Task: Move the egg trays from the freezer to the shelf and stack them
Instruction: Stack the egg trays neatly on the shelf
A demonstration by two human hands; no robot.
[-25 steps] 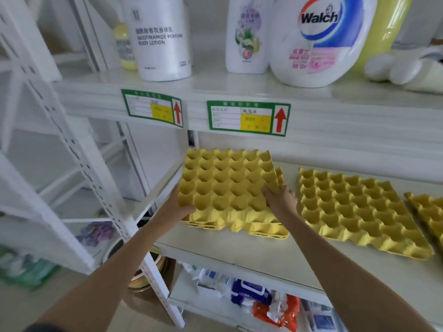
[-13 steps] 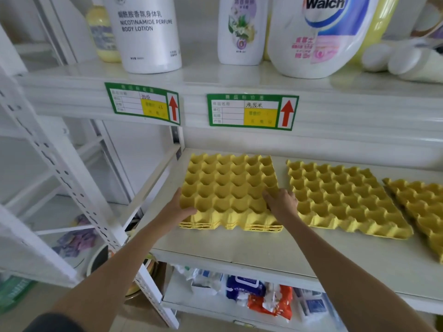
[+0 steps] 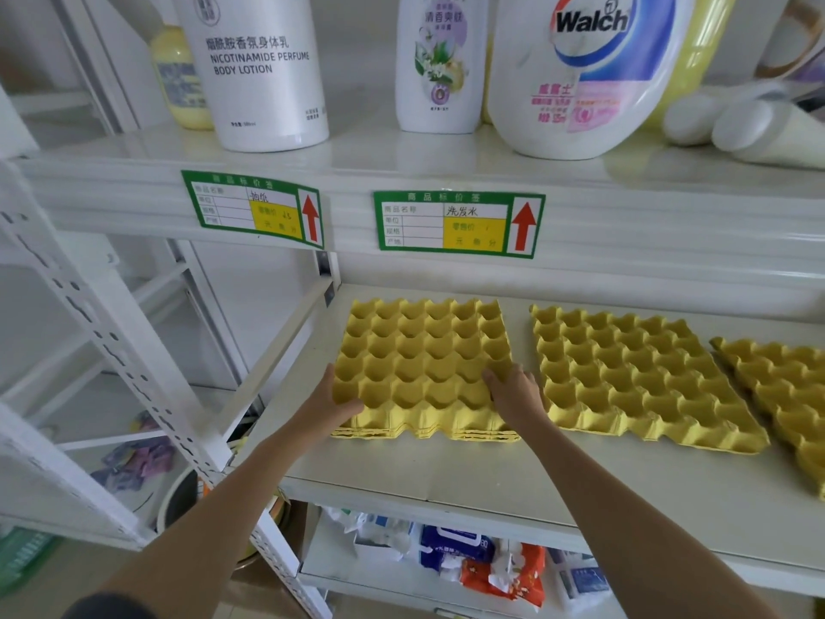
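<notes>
White shelf point(image 3: 468, 480) carries 3 yellow egg-tray stacks point(image 3: 424, 359).

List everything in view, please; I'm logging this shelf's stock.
egg tray stack: one, yellow, left on middle shelf
other egg trays: at least two groups, yellow, right of it
body lotion bottle: one, white, top shelf
Walch jug: one, white and blue, top shelf
price labels: two, green, shelf edge
packets: several, mixed colours, bottom shelf
left hand: on the stack's left edge
right hand: on its right edge
</notes>
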